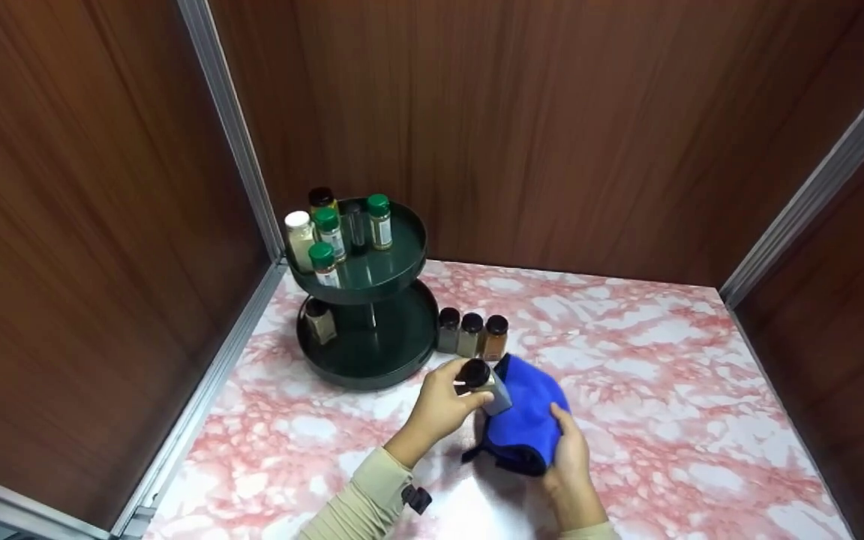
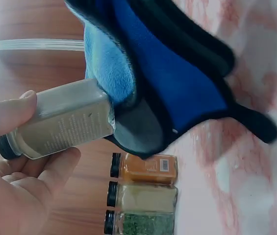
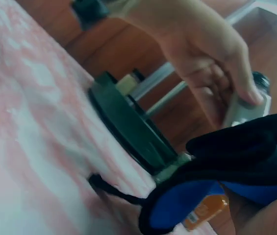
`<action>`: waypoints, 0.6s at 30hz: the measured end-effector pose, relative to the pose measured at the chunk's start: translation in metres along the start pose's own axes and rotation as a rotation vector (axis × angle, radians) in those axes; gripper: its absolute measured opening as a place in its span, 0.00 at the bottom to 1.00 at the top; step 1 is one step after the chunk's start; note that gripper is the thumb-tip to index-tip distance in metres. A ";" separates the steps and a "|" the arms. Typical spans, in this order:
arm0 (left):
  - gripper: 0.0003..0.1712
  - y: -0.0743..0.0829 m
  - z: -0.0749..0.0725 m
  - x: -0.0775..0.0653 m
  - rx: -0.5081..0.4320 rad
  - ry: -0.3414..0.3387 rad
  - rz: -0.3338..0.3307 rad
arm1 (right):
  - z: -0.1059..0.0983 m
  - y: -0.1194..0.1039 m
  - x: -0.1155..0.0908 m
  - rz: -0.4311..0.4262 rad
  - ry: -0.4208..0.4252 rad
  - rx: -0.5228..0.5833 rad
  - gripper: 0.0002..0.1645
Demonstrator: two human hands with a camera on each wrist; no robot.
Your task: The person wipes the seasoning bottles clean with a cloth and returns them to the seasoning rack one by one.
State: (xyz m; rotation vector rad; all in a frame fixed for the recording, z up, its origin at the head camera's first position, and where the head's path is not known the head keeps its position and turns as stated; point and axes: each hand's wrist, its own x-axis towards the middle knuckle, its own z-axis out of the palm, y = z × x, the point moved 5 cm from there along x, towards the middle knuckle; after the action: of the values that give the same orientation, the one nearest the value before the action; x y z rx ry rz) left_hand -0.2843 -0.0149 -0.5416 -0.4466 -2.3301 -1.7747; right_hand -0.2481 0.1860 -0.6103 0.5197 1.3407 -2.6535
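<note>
My left hand pinches a black-capped glass spice jar between thumb and fingers, tilted, its pale brown contents showing through the wall. The jar's base meets a blue cloth with black edging, which my right hand grips from the right with the thumb on top. A black strap hangs off the cloth's edge. Just beyond the hands, three more black-capped jars stand in a row: one orange, one pale and one with green flakes.
Left of the hands stands a two-tier dark green turntable rack. Its upper tier holds several bottles, among them a white-capped one and green-capped ones. One jar sits on the lower tier. Wood-look panels enclose the marbled tabletop.
</note>
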 end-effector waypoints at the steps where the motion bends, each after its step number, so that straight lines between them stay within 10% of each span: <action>1: 0.22 0.000 0.001 -0.001 -0.006 -0.006 -0.008 | 0.000 -0.002 0.002 -0.004 0.003 0.014 0.39; 18: 0.28 0.002 0.010 -0.005 0.092 0.009 0.026 | 0.011 0.021 0.000 0.016 -0.130 0.064 0.34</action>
State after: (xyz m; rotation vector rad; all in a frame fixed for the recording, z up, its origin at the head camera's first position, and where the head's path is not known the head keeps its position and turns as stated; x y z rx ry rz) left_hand -0.2785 -0.0058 -0.5440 -0.4513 -2.3762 -1.6469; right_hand -0.2457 0.1646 -0.6198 0.3563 1.2140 -2.6732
